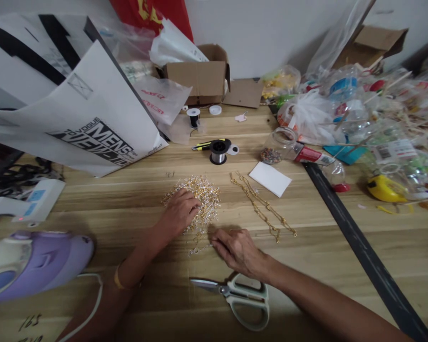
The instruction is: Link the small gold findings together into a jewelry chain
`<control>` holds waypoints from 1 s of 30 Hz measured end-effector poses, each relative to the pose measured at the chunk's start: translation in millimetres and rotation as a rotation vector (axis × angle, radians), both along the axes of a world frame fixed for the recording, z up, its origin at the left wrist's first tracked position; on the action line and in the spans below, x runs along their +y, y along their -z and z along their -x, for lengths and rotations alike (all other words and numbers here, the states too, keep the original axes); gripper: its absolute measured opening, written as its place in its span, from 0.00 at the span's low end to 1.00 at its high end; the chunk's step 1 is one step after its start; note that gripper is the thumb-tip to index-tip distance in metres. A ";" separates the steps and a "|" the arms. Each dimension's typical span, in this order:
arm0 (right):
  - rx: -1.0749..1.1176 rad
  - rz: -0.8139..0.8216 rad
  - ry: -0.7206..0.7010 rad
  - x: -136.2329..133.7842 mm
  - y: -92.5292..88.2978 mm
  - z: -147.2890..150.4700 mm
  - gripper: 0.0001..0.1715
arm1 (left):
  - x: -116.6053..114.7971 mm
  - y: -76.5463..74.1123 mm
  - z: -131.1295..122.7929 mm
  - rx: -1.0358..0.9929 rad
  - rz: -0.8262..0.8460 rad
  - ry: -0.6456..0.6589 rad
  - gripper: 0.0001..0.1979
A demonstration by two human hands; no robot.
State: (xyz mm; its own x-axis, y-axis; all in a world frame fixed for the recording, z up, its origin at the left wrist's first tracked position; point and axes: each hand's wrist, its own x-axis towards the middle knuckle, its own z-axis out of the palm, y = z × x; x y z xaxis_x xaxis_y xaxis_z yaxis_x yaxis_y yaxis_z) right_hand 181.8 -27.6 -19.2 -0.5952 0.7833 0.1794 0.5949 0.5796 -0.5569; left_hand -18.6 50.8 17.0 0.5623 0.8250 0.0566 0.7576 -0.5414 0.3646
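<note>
My left hand rests on a pile of small gold and silver jewellery pieces, its fingers curled together at the pile's right side; anything pinched in them is too small to make out. Close by on the right, my right hand lies low on the table with closed fingers. A thin silver chain with small rings runs up to its fingertips. Two gold bead chains lie stretched out beyond that hand. White-handled scissors lie just below it, blades pointing left.
A purple-and-white iron stands left, its cord nearby. Behind are a large white bag, a wire spool, a folded white paper and a jar of beads. Plastic-wrapped clutter covers the right back, past a dark strip.
</note>
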 end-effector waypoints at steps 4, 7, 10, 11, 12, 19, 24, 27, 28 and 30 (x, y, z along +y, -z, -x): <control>0.007 0.003 0.001 -0.4 0.0 0.3 0.05 | -1.0 2.8 1.5 0.026 0.013 0.017 0.08; 0.011 0.001 0.008 -0.7 -1.8 0.5 0.06 | -2.4 3.2 1.9 0.028 0.016 0.025 0.08; 0.002 0.010 0.006 -0.9 -4.0 0.4 0.06 | -4.5 1.8 1.4 -0.002 0.008 0.010 0.09; -0.002 0.014 0.005 -1.0 -4.6 0.3 0.06 | -5.3 0.7 1.3 -0.022 0.006 0.001 0.09; -0.005 0.016 0.003 -1.2 -5.1 0.1 0.06 | -6.1 -0.6 1.2 -0.049 0.008 -0.013 0.08; 0.011 0.003 0.013 -2.3 -5.0 0.3 0.07 | -11.2 -9.6 3.4 -0.355 0.191 -0.250 0.04; -0.004 -0.006 0.010 -2.8 -2.3 0.1 0.05 | -13.4 -5.6 5.2 -0.660 0.429 -0.333 0.07; -0.005 -0.016 0.008 -3.2 -1.9 0.0 0.05 | -15.4 -4.7 4.5 -0.758 0.526 -0.376 0.08; -0.007 -0.017 0.009 -3.4 -2.2 0.0 0.05 | -16.2 -4.8 4.0 -0.780 0.549 -0.383 0.08; -0.019 -0.017 0.012 -3.6 -3.1 0.3 0.05 | -17.4 -5.0 2.7 -0.823 0.584 -0.391 0.09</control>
